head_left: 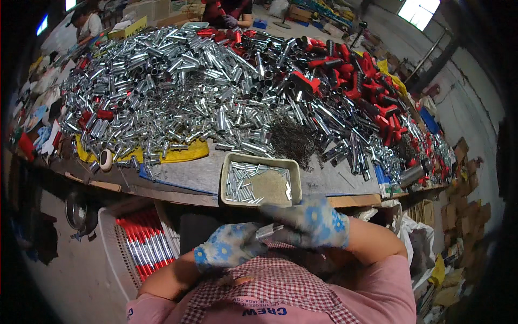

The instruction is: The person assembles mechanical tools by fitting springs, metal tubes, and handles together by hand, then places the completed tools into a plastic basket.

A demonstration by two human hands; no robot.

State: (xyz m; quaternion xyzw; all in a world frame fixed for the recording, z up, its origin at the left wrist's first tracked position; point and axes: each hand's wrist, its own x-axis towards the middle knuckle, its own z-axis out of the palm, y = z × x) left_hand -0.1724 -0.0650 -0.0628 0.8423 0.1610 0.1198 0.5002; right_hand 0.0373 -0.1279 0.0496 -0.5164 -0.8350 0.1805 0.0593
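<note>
As hands (229, 246) hold metal tube (266, 233), axis slants up rightward.

I wear a pair of pale knitted gloves, the left glove (229, 245) and the right glove (324, 221) both patterned with blue flowers, while their fingers (281, 214) look dark grey. My shirt (380, 291) is pink with short sleeves, leaving my forearms bare below the elbow. Blue lettering (264, 311) runs across my chest. Over the shirt I have an apron (291, 286) in small dark-red and white checks.
</note>
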